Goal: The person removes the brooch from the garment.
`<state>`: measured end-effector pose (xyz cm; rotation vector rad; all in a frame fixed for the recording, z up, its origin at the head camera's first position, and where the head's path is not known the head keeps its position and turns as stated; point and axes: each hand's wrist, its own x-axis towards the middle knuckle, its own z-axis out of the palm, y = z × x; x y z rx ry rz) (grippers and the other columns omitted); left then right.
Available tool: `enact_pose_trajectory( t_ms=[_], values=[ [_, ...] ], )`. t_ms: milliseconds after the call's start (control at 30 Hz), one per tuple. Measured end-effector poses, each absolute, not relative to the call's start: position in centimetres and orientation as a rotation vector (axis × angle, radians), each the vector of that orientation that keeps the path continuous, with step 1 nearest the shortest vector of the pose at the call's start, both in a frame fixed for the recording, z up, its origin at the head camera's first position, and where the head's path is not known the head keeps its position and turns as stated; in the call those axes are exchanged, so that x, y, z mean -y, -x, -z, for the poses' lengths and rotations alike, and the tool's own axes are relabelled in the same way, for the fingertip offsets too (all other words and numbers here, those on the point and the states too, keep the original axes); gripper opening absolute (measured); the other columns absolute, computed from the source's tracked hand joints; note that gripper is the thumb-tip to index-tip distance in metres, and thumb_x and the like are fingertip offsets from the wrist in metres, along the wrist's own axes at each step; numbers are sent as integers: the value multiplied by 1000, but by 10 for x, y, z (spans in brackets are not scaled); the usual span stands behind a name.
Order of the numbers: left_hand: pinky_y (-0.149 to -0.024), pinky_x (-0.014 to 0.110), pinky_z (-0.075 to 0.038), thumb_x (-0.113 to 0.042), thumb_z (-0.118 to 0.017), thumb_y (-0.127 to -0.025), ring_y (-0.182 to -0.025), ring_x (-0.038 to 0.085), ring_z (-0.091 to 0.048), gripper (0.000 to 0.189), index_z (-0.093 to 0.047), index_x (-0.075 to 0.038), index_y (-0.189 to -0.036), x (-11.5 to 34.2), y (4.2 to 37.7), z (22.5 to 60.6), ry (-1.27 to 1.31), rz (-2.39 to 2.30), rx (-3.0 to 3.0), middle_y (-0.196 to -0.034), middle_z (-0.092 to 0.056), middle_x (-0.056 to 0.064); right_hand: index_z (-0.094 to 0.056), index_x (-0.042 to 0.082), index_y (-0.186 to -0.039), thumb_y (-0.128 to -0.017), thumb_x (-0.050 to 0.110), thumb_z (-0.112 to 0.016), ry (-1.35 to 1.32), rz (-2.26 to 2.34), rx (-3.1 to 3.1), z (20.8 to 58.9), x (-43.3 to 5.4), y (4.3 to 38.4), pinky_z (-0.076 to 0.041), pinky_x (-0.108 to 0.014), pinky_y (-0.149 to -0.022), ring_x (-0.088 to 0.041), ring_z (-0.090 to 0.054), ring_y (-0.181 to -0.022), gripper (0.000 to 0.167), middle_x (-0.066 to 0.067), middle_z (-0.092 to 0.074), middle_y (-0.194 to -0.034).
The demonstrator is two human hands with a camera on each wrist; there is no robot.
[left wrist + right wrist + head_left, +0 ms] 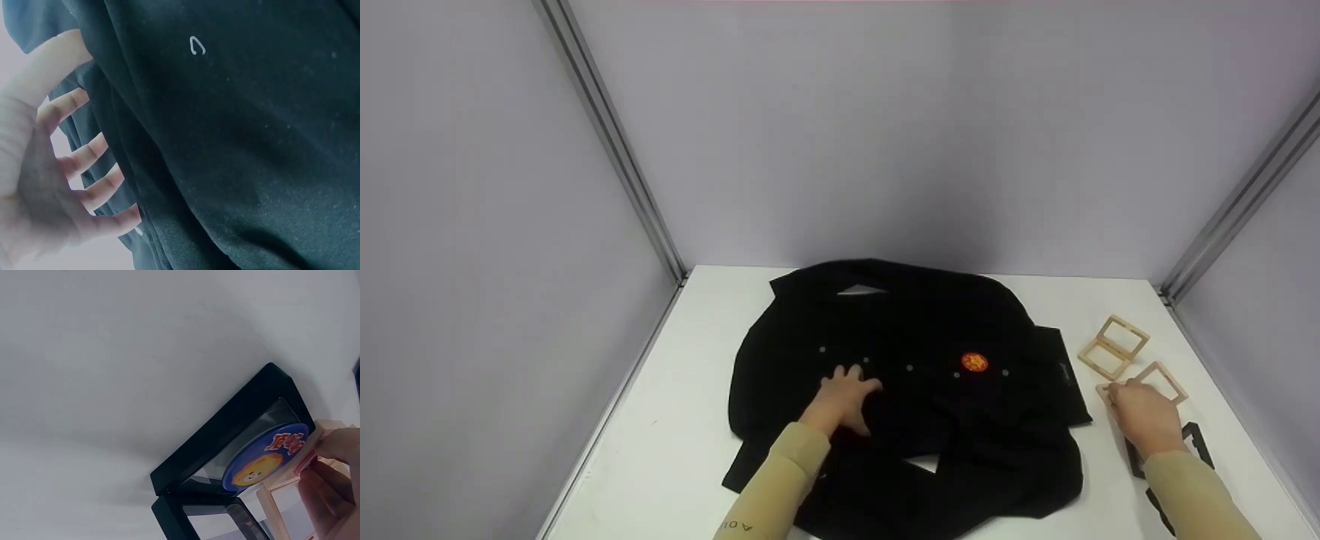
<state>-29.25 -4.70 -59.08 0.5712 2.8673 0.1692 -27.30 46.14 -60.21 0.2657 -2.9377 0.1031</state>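
Note:
A black jacket [915,315] with a row of small snap buttons lies spread on the white table. My left hand [844,397] is over its middle with the fingers spread, fingertips at the dark cloth in the left wrist view. A round orange badge [975,362] sits on the jacket to the right of that hand. My right hand [1147,416] is at a light wooden frame [1166,371], pinching a small pink-edged badge [305,463] between thumb and fingers. Most of this badge is hidden by the hand. Beside it, a blue badge [264,455] with a yellow figure lies in a black frame [219,422].
Another hinged wooden frame [1114,346] stands open behind my right hand. The black frame is partly under my right forearm, near the table's right side. Grey panels [885,150] enclose the table at the back and both sides.

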Motion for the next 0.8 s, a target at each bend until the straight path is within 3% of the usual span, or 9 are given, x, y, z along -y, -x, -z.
enact_pose_trajectory(
  t_ms=[567,800],
  values=[
    [-109,66,-49,-37,-99,-71,-138,41,-51,80,-63,-32,-142,41,295,591,-606,-177,-2873,-148,-53,11,-70,-4,-89,-97,2,-59,-208,-114,3008,595,-470,271,-53,-62,-59,-46,-65,-71,14,-23,-63,-79],
    [-108,67,-49,-37,-99,-70,-137,41,-51,80,-63,-31,-141,44,293,590,-617,-195,-2869,-148,-53,12,-70,-6,-95,-97,7,-66,-212,-123,3034,590,-467,271,-54,-59,-58,-44,-66,-70,13,-24,-63,-81]
  ],
)
